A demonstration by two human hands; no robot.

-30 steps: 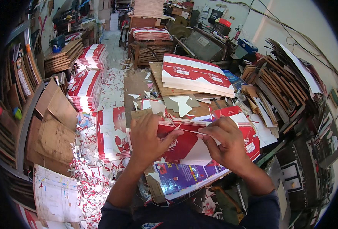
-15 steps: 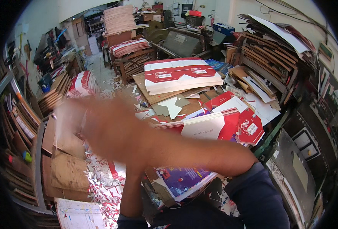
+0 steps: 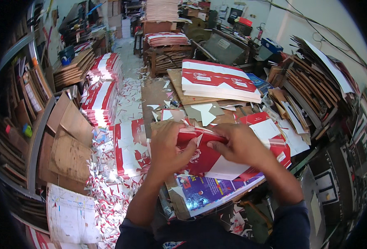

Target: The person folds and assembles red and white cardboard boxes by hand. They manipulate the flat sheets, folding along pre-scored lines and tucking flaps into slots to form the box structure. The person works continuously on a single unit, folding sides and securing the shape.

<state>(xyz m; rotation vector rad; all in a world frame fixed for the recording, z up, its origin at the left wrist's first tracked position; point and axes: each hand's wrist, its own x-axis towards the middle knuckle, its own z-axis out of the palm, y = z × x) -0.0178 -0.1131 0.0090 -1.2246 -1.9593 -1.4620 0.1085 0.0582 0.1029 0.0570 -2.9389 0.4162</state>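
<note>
Red and white card made up the die-cut carton blank that both hands gripped over the cluttered worktable; the left hand had its fingers curled over the blank's left edge, thumb pressed on the printed red face, clamped firmly on it; the right hand was closed on the blank's upper right part, fingertips pinching a fold near the top edge, its thumb tucked under where I could not see it; the blank lay tilted between the two hands, touching both, its white underside showing below the right palm; just beneath the hands sat a glossy blue and purple printed sheet, partly covered by the blank; beyond the right hand, further from the body, rested a thick stack of red and white flat cartons on brown board; between that stack and the hands lay a grey offcut with notched corners; left of the left hand, another pile of red and white sheets stood just beside the table, and beyond it taller stacks rose from a floor strewn with paper scraps; brown cardboard sheets leaned well to the left of the left hand
</note>
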